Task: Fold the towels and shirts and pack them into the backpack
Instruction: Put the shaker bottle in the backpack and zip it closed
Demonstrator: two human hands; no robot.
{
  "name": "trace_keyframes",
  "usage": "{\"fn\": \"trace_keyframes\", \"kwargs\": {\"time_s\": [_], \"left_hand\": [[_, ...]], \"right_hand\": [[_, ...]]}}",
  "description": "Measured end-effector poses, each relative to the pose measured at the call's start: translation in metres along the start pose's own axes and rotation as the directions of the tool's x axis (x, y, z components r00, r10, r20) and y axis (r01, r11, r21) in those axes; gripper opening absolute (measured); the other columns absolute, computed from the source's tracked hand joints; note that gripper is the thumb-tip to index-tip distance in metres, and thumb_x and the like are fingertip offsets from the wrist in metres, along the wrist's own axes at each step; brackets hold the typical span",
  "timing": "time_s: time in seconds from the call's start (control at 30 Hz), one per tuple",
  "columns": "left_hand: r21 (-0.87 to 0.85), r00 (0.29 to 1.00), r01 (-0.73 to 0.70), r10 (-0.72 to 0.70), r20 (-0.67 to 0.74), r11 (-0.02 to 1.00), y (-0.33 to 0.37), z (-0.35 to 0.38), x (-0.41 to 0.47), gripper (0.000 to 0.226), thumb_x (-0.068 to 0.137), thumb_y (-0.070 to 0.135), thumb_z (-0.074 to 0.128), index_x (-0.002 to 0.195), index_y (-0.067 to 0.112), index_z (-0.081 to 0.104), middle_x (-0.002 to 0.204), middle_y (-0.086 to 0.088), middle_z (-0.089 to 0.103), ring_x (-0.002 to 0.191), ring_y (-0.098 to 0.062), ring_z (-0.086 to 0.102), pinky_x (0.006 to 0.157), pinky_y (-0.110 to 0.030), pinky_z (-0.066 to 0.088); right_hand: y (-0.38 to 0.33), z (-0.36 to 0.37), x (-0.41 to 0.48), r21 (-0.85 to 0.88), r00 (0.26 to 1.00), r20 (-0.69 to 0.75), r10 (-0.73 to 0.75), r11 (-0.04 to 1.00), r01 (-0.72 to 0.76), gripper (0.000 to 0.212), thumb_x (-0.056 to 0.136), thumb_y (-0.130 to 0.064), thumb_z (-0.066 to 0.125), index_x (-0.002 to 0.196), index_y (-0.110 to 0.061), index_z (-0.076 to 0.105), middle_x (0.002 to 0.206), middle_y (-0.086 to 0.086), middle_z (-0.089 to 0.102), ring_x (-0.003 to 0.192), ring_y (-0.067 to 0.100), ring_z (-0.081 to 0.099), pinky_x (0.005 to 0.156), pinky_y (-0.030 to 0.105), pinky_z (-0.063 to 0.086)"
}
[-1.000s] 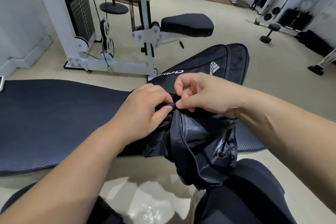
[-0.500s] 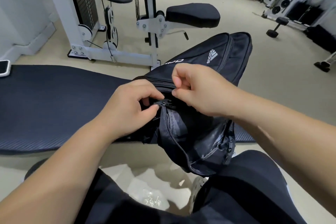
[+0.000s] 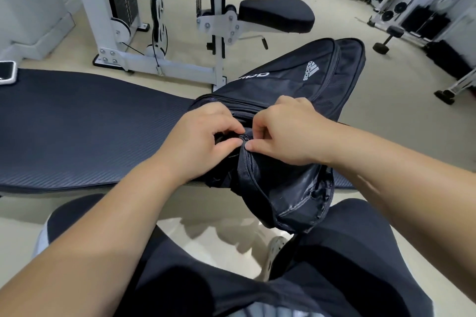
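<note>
A black backpack [image 3: 291,77] with a white logo lies on a dark exercise mat [image 3: 85,126], its near end hanging over the mat's front edge toward my knees. My left hand [image 3: 201,136] pinches the fabric at the zipper's near end. My right hand [image 3: 283,134] pinches the zipper area right beside it, thumb tips almost touching. The zipper [image 3: 251,170] runs down the hanging flap. No towels or shirts are visible.
A white cable weight machine [image 3: 164,62] with a black padded seat [image 3: 278,15] stands behind the mat. A phone [image 3: 6,72] lies at the mat's far left corner. Dumbbells and racks [image 3: 389,38] line the right side. My dark-clothed legs [image 3: 334,265] fill the foreground.
Both hands stayed at the zipper's end and drew closer together. The camera tilted slightly down, so the bag and hands sit a little higher in view.
</note>
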State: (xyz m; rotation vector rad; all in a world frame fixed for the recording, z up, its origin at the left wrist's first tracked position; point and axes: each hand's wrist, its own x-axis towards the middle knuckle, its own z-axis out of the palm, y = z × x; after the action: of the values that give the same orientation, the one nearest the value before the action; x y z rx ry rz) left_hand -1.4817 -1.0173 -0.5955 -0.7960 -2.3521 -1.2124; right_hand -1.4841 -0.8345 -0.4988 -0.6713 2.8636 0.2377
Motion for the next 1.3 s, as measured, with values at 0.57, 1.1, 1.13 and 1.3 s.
{"fn": "trace_keyframes", "kwargs": {"time_s": [0.57, 1.1, 1.13, 1.3], "left_hand": [[0.123, 0.976, -0.112, 0.086, 0.201, 0.986, -0.005, -0.003, 0.0, 0.008, 0.089, 0.022, 0.066, 0.095, 0.017, 0.064, 0.095, 0.008, 0.051, 0.082, -0.015, 0.051, 0.072, -0.035, 0.047], [0.156, 0.991, -0.037, 0.017, 0.13, 0.987, -0.008, -0.019, 0.014, 0.015, 0.078, 0.004, 0.068, 0.086, 0.016, 0.065, 0.084, 0.006, 0.061, 0.073, -0.008, 0.051, 0.069, -0.013, 0.041], [0.162, 0.991, -0.029, 0.008, 0.13, 0.986, -0.007, -0.02, 0.015, 0.014, 0.078, 0.006, 0.067, 0.086, 0.016, 0.065, 0.084, 0.006, 0.06, 0.073, -0.008, 0.05, 0.069, -0.014, 0.042], [0.149, 0.983, -0.101, 0.075, 0.167, 0.984, 0.007, -0.023, 0.017, 0.017, 0.082, 0.03, 0.063, 0.093, 0.019, 0.069, 0.095, 0.008, 0.062, 0.086, -0.016, 0.058, 0.078, -0.035, 0.05]], "right_hand": [[-0.003, 0.008, 0.002, 0.2, 0.988, 0.106, 0.113, 0.971, -0.132, 0.047, 0.096, -0.058, 0.05, 0.065, -0.024, 0.058, 0.063, -0.008, 0.053, 0.088, 0.018, 0.049, 0.11, 0.049, 0.027], [0.004, 0.008, -0.023, 0.28, 0.975, -0.204, 0.088, 0.96, -0.028, 0.028, 0.098, -0.045, 0.056, 0.077, -0.03, 0.067, 0.098, -0.006, 0.051, 0.109, 0.024, 0.039, 0.112, 0.04, 0.022], [0.003, 0.008, -0.024, 0.276, 0.974, -0.207, 0.097, 0.96, -0.037, 0.03, 0.098, -0.047, 0.054, 0.072, -0.034, 0.06, 0.095, -0.007, 0.051, 0.107, 0.024, 0.039, 0.109, 0.039, 0.024], [0.001, 0.014, -0.018, 0.276, 0.97, -0.204, 0.133, 0.958, -0.073, 0.037, 0.1, -0.048, 0.048, 0.069, -0.032, 0.058, 0.083, -0.007, 0.06, 0.103, 0.024, 0.048, 0.107, 0.045, 0.029]]}}
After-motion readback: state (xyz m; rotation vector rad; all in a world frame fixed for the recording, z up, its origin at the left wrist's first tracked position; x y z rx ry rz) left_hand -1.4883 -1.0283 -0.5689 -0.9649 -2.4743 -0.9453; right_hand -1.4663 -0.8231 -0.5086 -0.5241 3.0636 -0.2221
